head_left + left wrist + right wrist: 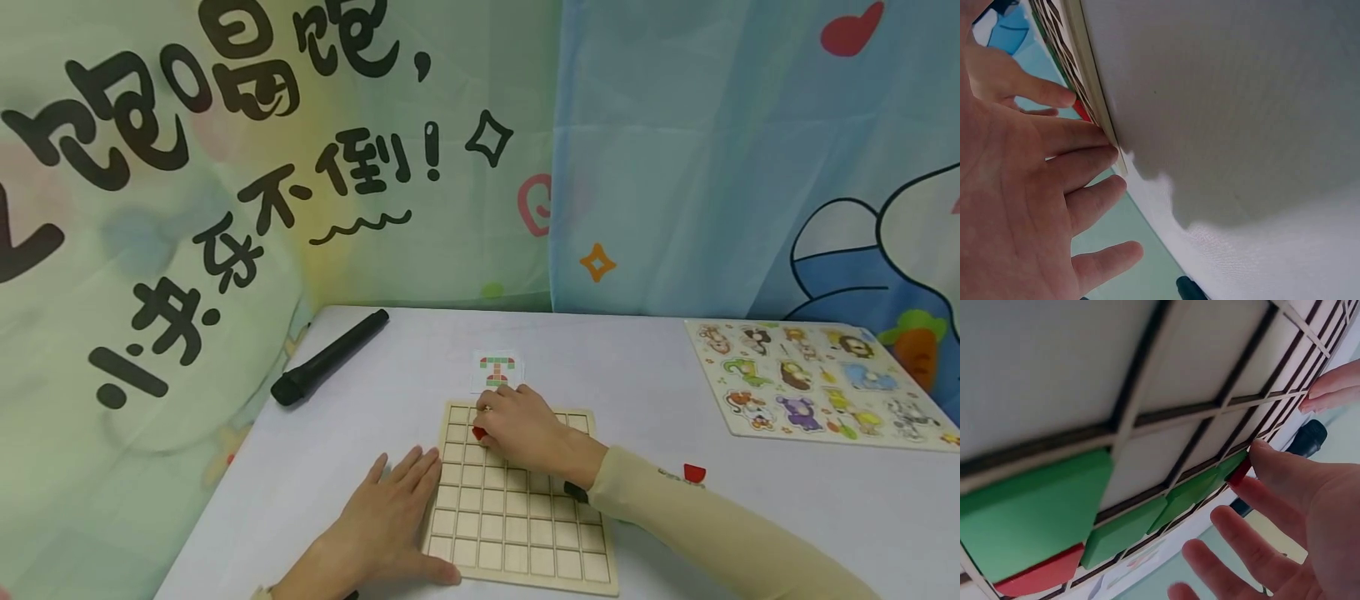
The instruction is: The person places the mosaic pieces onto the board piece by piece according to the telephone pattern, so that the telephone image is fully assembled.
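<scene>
One red piece (478,433) is showing at the far left part of the gridded board (491,528), near its far edge. Right hand (521,427) is pinching it between thumb and index finger, the other fingers bending loosely, apart from the piece. Whether the piece is lying flat in a cell, cannot tell. In the right wrist view, a row of green pieces (1035,515) is running along the board toward the pinched piece; a second red piece (1041,575) is touching the nearest green one.

Left hand (390,518) is spreading flat at the board's left side, fingers straight, gripping nothing. Left wrist view: fingertips are touching the board's edge. Its thumb is pointing toward the near left corner.

Just beyond the far edge, a card (497,369) is lying on the white table (637,383), showing a small red-and-green figure. A loose red piece (694,473) is lying right of the board, just beyond the right sleeve (697,521). Far left, a black microphone (330,358) is lying aslant. Far right, an animal puzzle (817,387) is resting on the table. Behind everything, a printed backdrop (645,167) is hanging
</scene>
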Available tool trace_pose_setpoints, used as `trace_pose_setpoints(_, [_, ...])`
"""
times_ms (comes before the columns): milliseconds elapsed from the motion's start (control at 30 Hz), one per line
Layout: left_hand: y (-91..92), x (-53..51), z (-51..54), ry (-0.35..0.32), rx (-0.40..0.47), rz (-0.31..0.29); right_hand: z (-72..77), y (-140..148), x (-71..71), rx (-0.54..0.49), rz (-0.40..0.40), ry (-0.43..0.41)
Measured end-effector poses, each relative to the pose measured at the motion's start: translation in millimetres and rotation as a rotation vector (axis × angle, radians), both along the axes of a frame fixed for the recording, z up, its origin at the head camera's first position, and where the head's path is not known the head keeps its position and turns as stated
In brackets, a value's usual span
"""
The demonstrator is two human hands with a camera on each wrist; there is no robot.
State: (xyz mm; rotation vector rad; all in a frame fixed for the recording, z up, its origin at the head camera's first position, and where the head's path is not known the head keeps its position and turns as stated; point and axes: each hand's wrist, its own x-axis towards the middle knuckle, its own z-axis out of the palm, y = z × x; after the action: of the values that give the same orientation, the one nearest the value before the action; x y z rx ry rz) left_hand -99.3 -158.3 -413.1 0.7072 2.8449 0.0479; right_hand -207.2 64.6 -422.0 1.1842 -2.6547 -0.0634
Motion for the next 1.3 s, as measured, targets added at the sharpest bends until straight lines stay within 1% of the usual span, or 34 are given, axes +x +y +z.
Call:
trace_pose_setpoints(100, [0.5, 0.0, -0.1, -0.003, 0.002, 0.003, -0.9, 0.2, -0.7, -0.033, -0.056, -0.052])
trace_pose_setpoints(233, [1.1, -0.4, -0.4, -0.004, 0.002, 0.007, -0.6, 0.0, -0.9, -0.075, -0.123, -0.075])
trace_pose_setpoints(367, [1.1, -0.4, -0.3, -0.012, 0.005, 0.013, -0.2, -1.0, -0.3, -0.086, -0.145, -0.093])
trace_pose_setpoints(533, [0.8, -0.2, -0.6, -0.007, -0.004, 0.011, -1.4, -3.0, 0.0, -0.094, -0.127, -0.114])
trace_pose_setpoints(700, [0.7, -0.5, -1.1, -0.002, -0.011, 0.009, -1.8, -2.8, 0.8, -0.069, -0.083, -0.087])
trace_pose_setpoints(933, [0.1, -0.6, -2.4, -0.004, 0.001, 0.010, -3.1, -1.4, 2.6, -0.061, -0.048, -0.067])
trace_pose_setpoints(1067, [0.3, -0.6, -2.7, -0.005, -0.001, 0.012, -2.7, -0.9, 4.0, -0.049, -0.027, -0.029])
trace_pose_setpoints(1200, [0.6, -0.8, -2.8, -0.009, -0.006, 0.012, -1.9, -0.4, 5.3, -0.043, -0.011, 0.030])
trace_pose_setpoints(1300, [0.8, -0.7, -2.6, -0.009, -0.009, 0.011, -2.0, 0.0, 5.2, -0.049, -0.010, 0.035])
